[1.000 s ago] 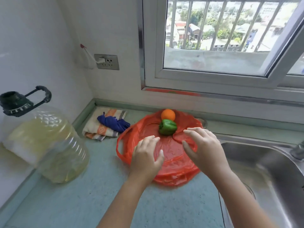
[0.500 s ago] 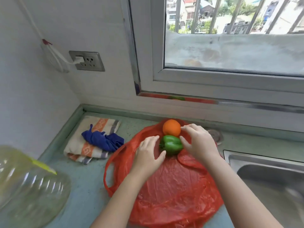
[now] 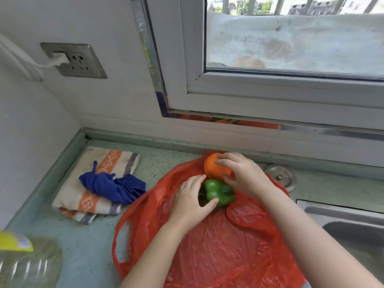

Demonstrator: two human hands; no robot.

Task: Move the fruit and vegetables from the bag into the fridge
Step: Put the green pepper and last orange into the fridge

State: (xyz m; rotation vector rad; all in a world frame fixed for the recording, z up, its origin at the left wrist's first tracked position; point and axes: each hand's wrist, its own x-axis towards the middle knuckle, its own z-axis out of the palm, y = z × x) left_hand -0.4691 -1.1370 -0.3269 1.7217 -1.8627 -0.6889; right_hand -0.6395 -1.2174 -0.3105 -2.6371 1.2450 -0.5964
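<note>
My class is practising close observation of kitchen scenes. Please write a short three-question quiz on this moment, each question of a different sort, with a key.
1. True or false: the orange and the green pepper lie on the red plastic bag.
2. Multiple choice: what is the left hand closing around? A the orange; B the green pepper; C the blue cloth.
3. Fill in: the blue cloth lies on a folded striped ____ on the worktop.

Key
1. True.
2. B; the right hand is the one on the orange.
3. Towel.
</note>
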